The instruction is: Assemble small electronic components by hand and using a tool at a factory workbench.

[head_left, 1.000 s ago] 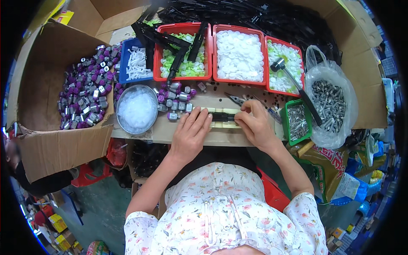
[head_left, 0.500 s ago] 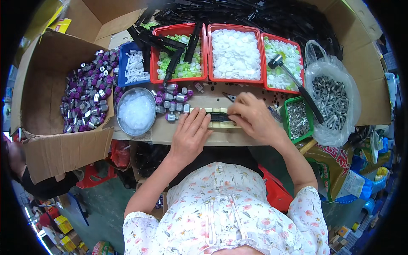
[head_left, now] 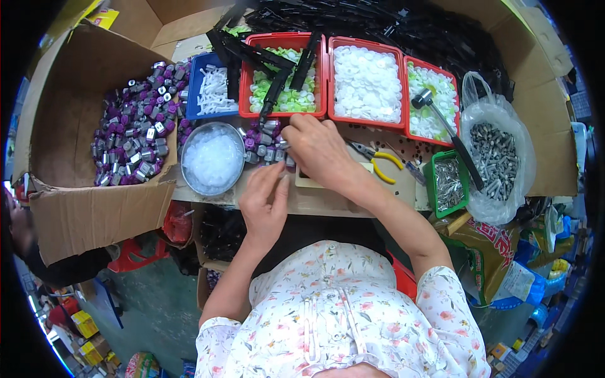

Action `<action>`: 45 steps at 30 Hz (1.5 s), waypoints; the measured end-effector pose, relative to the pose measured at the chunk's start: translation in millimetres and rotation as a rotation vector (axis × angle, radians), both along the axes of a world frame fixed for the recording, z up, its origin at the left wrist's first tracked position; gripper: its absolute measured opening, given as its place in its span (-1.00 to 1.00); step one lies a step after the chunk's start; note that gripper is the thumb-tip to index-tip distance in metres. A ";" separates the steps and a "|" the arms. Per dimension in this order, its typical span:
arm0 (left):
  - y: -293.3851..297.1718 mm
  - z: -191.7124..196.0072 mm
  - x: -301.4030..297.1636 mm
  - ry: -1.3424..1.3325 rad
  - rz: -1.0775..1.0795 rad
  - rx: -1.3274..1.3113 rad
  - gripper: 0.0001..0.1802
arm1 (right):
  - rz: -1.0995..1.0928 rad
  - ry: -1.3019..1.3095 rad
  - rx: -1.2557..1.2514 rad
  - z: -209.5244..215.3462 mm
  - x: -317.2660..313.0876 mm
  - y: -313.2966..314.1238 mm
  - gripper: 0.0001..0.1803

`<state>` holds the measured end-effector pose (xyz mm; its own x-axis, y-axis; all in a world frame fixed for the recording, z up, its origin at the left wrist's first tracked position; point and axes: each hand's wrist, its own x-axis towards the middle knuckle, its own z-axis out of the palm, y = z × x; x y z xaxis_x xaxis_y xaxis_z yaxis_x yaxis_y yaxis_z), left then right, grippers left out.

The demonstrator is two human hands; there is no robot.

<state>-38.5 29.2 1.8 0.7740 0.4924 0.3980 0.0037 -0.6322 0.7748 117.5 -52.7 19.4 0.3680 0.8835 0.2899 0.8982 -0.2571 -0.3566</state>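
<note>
My right hand reaches across to the left, over the small pile of grey-and-purple knob-like parts behind the work spot. Its fingers are bent together at the pile's right edge; what they grip, if anything, is hidden. Nearer me, my left hand is raised with its thumb apart from the loosely bent fingers, and nothing shows between them. Under my right wrist lies a cream-coloured block fixture, mostly covered. Whether the long black piece still sits in it is hard to see.
Pliers with yellow handles lie right of the fixture. A hammer rests across a red bin and a green tray of metal pins. At left stand a bowl of clear bits and a large cardboard box.
My right hand has left the black piece in the fixture and gone left to the knob-like parts. My left hand has come off the fixture toward me. The pliers are now uncovered.
</note>
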 end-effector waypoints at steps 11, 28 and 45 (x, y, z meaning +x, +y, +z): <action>0.4 5.3 30.6 -0.079 -0.077 -1.196 -0.62 | 0.086 0.263 0.352 2.2 0.6 -28.8 -0.63; 2.9 13.8 24.8 -0.158 -0.156 -1.327 -0.63 | -0.003 0.222 0.438 16.6 -18.9 -46.3 -0.63; -1.2 7.9 7.4 0.027 -0.025 -0.001 -0.80 | -0.046 0.330 0.259 -10.7 -13.1 -67.0 -0.70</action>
<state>-31.1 27.9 9.7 0.7966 0.4730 0.3764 0.0085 -0.6314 0.7754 104.4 -119.7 8.7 0.5155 0.7774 0.3604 0.7145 -0.1579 -0.6815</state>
